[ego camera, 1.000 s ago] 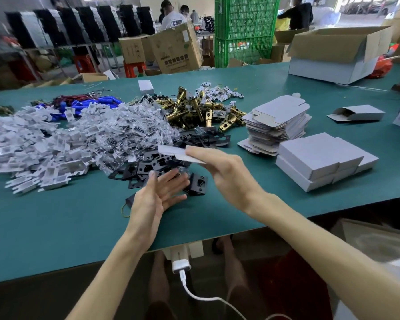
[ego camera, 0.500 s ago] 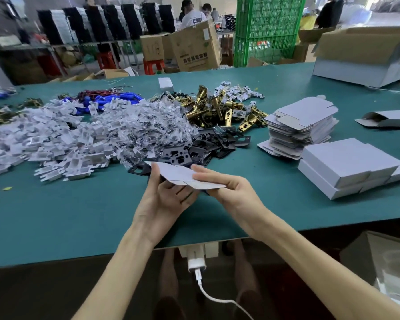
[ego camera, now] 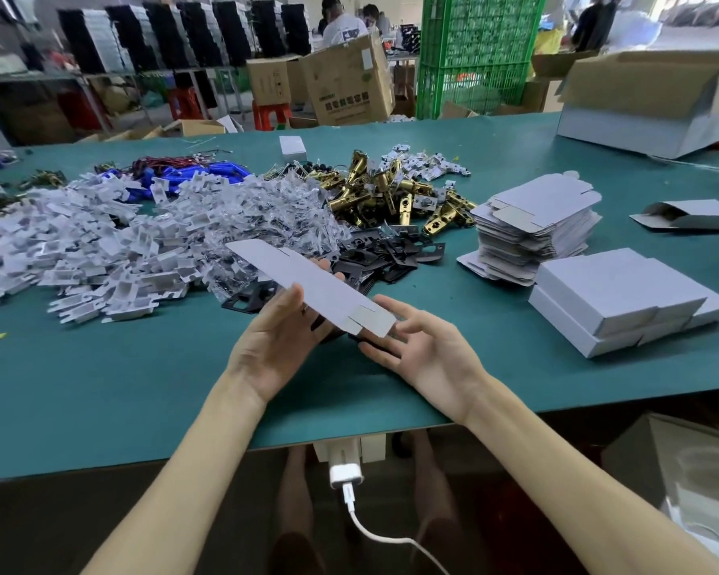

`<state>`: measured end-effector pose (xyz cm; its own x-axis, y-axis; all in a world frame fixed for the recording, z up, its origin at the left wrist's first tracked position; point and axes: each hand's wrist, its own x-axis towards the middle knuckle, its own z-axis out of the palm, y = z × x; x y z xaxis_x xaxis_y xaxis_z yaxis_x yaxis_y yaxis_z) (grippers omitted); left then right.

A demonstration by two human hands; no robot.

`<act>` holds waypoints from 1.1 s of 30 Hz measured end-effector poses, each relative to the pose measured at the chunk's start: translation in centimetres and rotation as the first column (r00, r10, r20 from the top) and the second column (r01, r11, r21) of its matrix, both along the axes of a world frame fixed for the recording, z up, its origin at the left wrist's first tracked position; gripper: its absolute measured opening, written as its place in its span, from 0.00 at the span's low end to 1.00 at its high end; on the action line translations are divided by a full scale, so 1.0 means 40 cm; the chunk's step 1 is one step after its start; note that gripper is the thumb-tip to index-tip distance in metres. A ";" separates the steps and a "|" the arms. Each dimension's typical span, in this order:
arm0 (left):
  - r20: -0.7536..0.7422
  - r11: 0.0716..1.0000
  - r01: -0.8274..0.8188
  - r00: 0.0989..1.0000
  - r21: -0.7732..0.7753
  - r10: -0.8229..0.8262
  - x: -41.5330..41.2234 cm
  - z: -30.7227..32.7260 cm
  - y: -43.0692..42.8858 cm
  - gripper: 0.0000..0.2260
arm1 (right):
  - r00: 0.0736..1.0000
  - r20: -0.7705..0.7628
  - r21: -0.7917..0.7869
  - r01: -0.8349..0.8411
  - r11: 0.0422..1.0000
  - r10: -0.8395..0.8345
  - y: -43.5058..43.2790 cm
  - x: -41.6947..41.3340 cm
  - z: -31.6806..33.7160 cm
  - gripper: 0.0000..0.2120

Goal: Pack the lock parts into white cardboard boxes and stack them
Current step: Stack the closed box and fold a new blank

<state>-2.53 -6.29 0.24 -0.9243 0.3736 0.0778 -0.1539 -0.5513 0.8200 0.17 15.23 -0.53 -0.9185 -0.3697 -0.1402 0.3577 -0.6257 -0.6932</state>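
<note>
Legible text in my view: none.
- Large brown corrugated carton (ego camera: 349, 83) beyond my table: one row of dark green Chinese characters under a round green emblem, too blurred for me to read; a pale sticker near its top corner, unreadable.
- Smaller brown carton (ego camera: 268, 83) to its left: small dark marks, illegible.
- White T-shirt (ego camera: 343, 31) on a far worker: dark print, unreadable.

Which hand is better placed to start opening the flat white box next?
Likely right. The left hand grips the flat white box, thumb on top; the right hand hangs open, holding nothing, beside its near flap.
</note>
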 end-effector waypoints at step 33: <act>-0.277 0.964 -0.008 0.959 -0.267 -0.068 0.030 -0.015 0.017 0.46 | 0.998 -0.067 0.140 0.016 0.990 -0.007 -0.006 0.008 -0.001 0.21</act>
<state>-1.35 -5.62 -0.34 -0.8669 0.4434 0.2280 0.0907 -0.3094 0.9466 0.47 15.00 -0.56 -0.9315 -0.3402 -0.1288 0.3017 -0.5245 -0.7962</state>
